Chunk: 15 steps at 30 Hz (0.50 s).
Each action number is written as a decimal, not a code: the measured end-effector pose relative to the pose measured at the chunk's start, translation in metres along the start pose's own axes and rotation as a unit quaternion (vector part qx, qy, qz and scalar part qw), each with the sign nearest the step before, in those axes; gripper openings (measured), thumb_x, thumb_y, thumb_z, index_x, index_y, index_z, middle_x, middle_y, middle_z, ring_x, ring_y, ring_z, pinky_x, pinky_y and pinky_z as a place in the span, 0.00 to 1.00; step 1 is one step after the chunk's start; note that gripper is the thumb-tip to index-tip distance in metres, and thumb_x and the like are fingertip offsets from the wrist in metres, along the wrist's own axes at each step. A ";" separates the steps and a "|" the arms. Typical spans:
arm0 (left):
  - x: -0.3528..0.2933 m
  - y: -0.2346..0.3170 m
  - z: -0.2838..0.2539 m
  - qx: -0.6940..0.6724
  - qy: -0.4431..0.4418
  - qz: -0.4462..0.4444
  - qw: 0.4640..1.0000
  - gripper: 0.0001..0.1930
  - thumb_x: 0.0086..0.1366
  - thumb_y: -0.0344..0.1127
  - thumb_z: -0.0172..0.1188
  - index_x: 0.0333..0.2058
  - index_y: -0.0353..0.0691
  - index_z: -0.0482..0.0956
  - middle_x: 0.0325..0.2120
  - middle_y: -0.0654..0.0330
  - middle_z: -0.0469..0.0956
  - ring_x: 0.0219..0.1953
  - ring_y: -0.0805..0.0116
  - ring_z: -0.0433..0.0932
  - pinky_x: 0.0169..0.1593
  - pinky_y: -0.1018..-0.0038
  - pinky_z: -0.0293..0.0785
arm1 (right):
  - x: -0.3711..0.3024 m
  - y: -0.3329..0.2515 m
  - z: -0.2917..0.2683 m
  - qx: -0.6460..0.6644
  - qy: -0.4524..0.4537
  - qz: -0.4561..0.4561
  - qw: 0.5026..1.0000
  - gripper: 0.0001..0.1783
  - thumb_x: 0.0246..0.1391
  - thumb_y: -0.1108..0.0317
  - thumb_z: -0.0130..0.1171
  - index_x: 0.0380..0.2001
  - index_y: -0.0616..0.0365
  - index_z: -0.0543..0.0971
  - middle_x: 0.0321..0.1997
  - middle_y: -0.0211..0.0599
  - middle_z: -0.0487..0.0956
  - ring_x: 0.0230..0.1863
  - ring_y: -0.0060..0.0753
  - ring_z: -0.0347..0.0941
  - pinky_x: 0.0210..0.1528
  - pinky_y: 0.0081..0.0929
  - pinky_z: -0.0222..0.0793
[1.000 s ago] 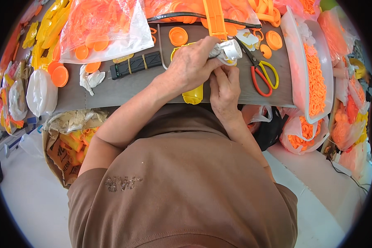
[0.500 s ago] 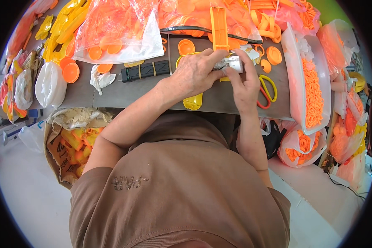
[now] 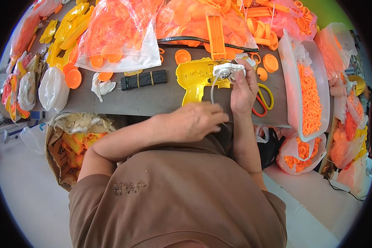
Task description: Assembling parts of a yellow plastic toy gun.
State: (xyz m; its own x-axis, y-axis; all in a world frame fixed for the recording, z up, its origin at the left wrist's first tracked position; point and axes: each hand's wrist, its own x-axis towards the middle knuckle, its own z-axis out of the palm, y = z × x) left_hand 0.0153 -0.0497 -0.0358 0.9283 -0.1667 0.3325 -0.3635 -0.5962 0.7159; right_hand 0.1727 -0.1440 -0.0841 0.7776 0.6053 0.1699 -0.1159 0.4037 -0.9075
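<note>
My right hand (image 3: 244, 91) grips a white plastic mechanism (image 3: 227, 71) by its right side. From it a thin translucent tube (image 3: 213, 91) hangs down to my left hand (image 3: 198, 120), which is closed, slightly blurred and in front of the table's near edge. The fingers seem to hold the tube's lower part, which they hide. Beside and partly under the mechanism lies a yellow pistol-shaped shell half (image 3: 189, 78), its hollow side up. An upright orange trough-shaped piece (image 3: 215, 35) stands just behind. Scissors with red and yellow handles (image 3: 268, 97) lie right of my right hand.
A black banded bar (image 3: 144, 79) and a crumpled white tissue (image 3: 102, 87) lie at left. Clear bags of orange parts (image 3: 120, 33) fill the back. On the right stands a translucent bin (image 3: 286, 78) of orange rings. A paper sack (image 3: 56, 153) stands below left.
My left hand has moved from the mechanism down toward my body. The mechanism has turned, showing its face and the hanging tube. The yellow shell half is now uncovered.
</note>
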 end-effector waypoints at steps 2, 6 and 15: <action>0.015 -0.016 -0.019 0.101 0.111 0.051 0.987 0.13 0.49 0.24 0.58 0.36 0.35 0.73 0.29 0.53 0.72 0.34 0.54 0.74 0.37 0.63 0.72 | 0.000 0.001 0.000 0.022 0.001 -0.002 1.000 0.18 0.60 0.70 0.50 0.52 0.65 0.68 0.47 0.37 0.73 0.48 0.27 0.70 0.51 0.25 0.65; 0.057 -0.064 -0.072 0.325 0.128 0.002 0.937 0.20 0.46 0.24 0.58 0.41 0.44 0.77 0.39 0.60 0.74 0.46 0.59 0.71 0.48 0.63 0.66 | -0.002 0.000 0.000 0.061 -0.006 0.013 0.998 0.17 0.60 0.71 0.50 0.52 0.64 0.68 0.48 0.37 0.73 0.48 0.25 0.69 0.51 0.24 0.65; 0.094 -0.090 -0.088 0.430 -0.089 0.090 0.894 0.16 0.48 0.25 0.59 0.39 0.42 0.74 0.43 0.61 0.72 0.52 0.61 0.68 0.61 0.56 0.54 | -0.002 0.003 -0.003 0.051 -0.016 0.013 0.998 0.18 0.61 0.70 0.48 0.53 0.66 0.67 0.52 0.44 0.72 0.53 0.33 0.69 0.56 0.30 0.64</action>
State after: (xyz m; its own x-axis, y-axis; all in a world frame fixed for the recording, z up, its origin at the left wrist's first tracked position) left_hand 0.1287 0.0572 -0.0144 0.8869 -0.3965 0.2371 -0.3836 -0.9180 -0.1004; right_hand 0.1730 -0.1460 -0.0884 0.7542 0.6366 0.1609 -0.1992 0.4553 -0.8678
